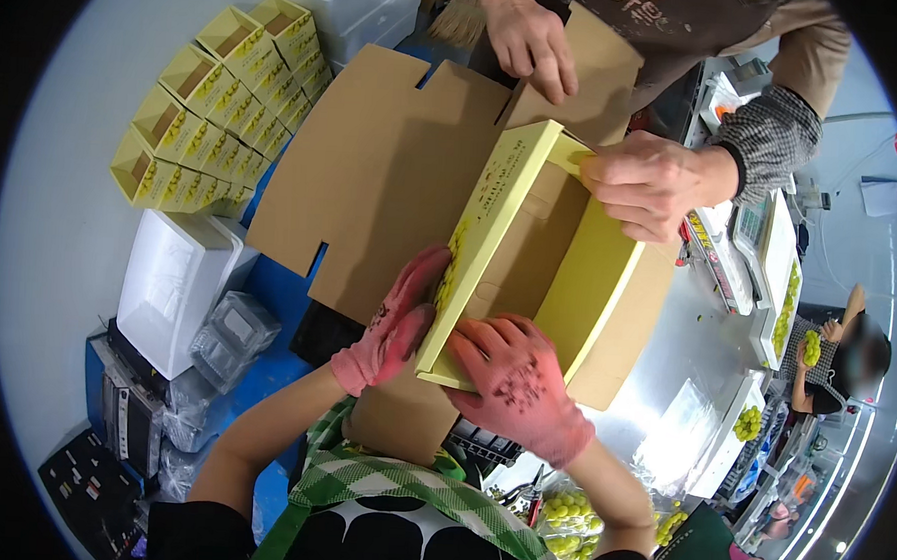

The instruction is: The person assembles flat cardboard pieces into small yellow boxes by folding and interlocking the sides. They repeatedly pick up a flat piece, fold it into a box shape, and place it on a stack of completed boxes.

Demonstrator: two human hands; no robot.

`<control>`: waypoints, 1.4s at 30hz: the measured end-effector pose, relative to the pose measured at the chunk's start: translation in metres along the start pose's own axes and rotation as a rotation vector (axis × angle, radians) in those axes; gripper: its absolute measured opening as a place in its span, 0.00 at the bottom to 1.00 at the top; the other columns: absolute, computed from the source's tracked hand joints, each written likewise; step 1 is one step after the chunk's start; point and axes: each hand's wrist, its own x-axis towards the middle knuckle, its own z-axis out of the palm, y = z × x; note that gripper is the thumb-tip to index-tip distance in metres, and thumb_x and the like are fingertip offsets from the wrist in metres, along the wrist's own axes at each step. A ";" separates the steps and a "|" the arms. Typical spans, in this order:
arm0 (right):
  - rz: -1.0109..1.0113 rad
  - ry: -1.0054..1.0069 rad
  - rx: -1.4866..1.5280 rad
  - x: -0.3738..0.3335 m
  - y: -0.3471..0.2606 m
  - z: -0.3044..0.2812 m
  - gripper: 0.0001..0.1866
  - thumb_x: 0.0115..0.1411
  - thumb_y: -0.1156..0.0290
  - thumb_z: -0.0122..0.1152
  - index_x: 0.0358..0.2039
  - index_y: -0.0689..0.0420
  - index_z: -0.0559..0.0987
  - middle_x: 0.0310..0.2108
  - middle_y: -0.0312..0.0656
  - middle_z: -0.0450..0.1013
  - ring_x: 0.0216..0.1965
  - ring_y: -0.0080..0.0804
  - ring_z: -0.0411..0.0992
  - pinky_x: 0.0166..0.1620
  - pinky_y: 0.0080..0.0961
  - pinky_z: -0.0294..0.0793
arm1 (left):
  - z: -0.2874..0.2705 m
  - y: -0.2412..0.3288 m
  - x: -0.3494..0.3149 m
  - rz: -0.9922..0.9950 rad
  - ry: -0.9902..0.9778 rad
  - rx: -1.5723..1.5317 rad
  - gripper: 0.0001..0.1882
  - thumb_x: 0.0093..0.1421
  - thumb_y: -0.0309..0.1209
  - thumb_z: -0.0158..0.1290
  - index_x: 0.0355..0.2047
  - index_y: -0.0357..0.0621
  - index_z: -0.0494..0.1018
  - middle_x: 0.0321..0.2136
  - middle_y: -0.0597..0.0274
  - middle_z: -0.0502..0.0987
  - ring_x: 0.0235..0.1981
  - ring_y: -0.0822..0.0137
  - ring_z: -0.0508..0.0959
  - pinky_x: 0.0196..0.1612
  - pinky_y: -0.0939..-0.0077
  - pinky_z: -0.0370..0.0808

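Note:
An open yellow cardboard box [593, 286] with a brown inside is held tilted in front of me, above a large flat brown cardboard sheet [373, 167]. My right hand [519, 383], in a pink glove, grips the near end wall, fingers curled over into the box. Along the outside of the left wall, my gloved left hand [392, 323] lies with its fingers stretched flat against it. A co-worker's hand [653, 184] holds the far end of the box. The co-worker's other hand [534, 49] rests on a brown cardboard flap [602, 77].
Stacked yellow boxes [190, 134] stand at the far left, above a white plastic bin [163, 288] and clear plastic containers [234, 336]. On the right is a metal table [676, 340] with scales [751, 228]. Green grapes [568, 515] lie near my right elbow; another person is farther right.

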 end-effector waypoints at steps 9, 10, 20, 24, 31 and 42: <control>0.764 1.202 1.042 -0.083 0.024 0.039 0.27 0.61 0.69 0.54 0.59 0.63 0.62 0.54 0.47 0.64 0.57 0.37 0.62 0.62 0.35 0.55 | -0.012 0.008 -0.005 -0.238 0.202 -0.155 0.26 0.69 0.40 0.32 0.62 0.37 0.53 0.61 0.56 0.57 0.62 0.62 0.58 0.65 0.69 0.51; 0.752 1.111 1.237 -0.090 0.024 0.039 0.28 0.64 0.60 0.51 0.59 0.62 0.61 0.55 0.47 0.63 0.57 0.36 0.62 0.62 0.34 0.56 | -0.010 0.010 -0.005 -0.244 0.225 -0.211 0.26 0.69 0.39 0.31 0.62 0.37 0.53 0.61 0.56 0.57 0.62 0.62 0.58 0.65 0.68 0.51; 0.509 1.027 1.292 -0.095 0.030 0.061 0.31 0.66 0.50 0.40 0.59 0.63 0.61 0.56 0.47 0.63 0.58 0.38 0.62 0.63 0.35 0.56 | 0.002 0.025 -0.006 -0.131 0.245 0.161 0.25 0.69 0.41 0.33 0.58 0.36 0.58 0.55 0.56 0.64 0.57 0.62 0.64 0.62 0.71 0.57; 0.590 0.956 1.290 -0.097 0.026 0.063 0.31 0.66 0.48 0.41 0.56 0.64 0.65 0.51 0.45 0.66 0.54 0.34 0.65 0.61 0.33 0.60 | 0.000 0.016 -0.012 -0.358 0.329 -0.399 0.31 0.67 0.50 0.35 0.60 0.38 0.56 0.55 0.59 0.64 0.55 0.64 0.65 0.61 0.68 0.57; 0.609 0.938 1.287 -0.110 0.025 0.078 0.31 0.65 0.47 0.44 0.52 0.65 0.68 0.46 0.43 0.68 0.50 0.32 0.67 0.58 0.31 0.63 | -0.006 0.017 -0.026 -0.414 0.339 -0.418 0.27 0.66 0.49 0.38 0.58 0.44 0.59 0.52 0.61 0.66 0.53 0.65 0.66 0.60 0.70 0.59; 0.619 0.929 1.343 -0.109 0.022 0.087 0.27 0.65 0.50 0.48 0.50 0.63 0.70 0.45 0.42 0.70 0.48 0.31 0.68 0.57 0.30 0.64 | -0.002 0.013 -0.039 -0.419 0.438 -0.354 0.30 0.65 0.51 0.40 0.56 0.40 0.63 0.47 0.60 0.70 0.43 0.72 0.70 0.48 0.78 0.66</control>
